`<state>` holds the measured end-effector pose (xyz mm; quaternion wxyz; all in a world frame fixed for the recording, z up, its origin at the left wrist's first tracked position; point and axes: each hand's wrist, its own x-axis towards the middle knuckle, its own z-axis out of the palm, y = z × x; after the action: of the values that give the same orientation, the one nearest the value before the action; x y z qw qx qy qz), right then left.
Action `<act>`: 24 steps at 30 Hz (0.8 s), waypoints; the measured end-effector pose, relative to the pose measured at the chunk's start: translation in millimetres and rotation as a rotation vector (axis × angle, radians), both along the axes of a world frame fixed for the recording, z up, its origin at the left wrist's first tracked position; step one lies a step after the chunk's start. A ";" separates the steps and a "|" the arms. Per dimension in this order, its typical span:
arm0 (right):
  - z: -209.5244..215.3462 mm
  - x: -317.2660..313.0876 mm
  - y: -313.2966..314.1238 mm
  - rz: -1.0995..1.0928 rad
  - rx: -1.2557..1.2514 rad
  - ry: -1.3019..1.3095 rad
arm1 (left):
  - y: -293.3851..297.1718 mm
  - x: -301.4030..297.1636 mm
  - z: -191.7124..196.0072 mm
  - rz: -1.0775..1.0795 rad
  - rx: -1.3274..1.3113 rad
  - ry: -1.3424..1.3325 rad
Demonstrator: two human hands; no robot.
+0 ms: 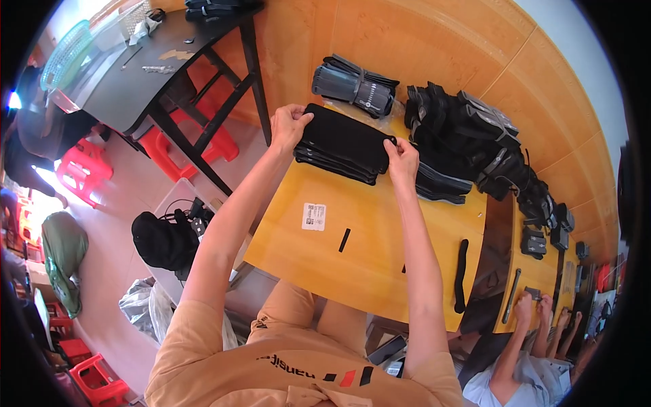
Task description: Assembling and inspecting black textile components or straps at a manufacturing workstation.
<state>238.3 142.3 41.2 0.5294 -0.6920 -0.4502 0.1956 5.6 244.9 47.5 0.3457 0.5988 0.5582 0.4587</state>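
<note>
By the far edge of the yellow rectangular table, a flat black fabric piece

The left hand and right hand pinch its opposite ends, over a layered black fabric stack. Open surface runs to the near edge around a short black strip; a long black strip lines the right edge. Print on the white rectangular label is too small to read.
</note>
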 end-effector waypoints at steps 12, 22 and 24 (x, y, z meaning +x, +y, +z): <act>-15.0 -6.3 10.8 -0.096 -0.085 -0.274 | 8.4 6.6 -22.3 0.086 0.044 0.176; -7.5 -14.8 -2.1 -0.125 -0.113 -0.404 | -1.0 8.4 -23.6 0.136 0.117 0.288; -3.9 -14.9 -3.7 -0.131 -0.053 -0.483 | -8.4 11.8 -12.4 0.169 0.224 0.359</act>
<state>223.4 138.6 37.3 0.3998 -0.7599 -0.5126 0.0017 17.4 236.5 35.0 0.1328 0.6565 0.6046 0.4311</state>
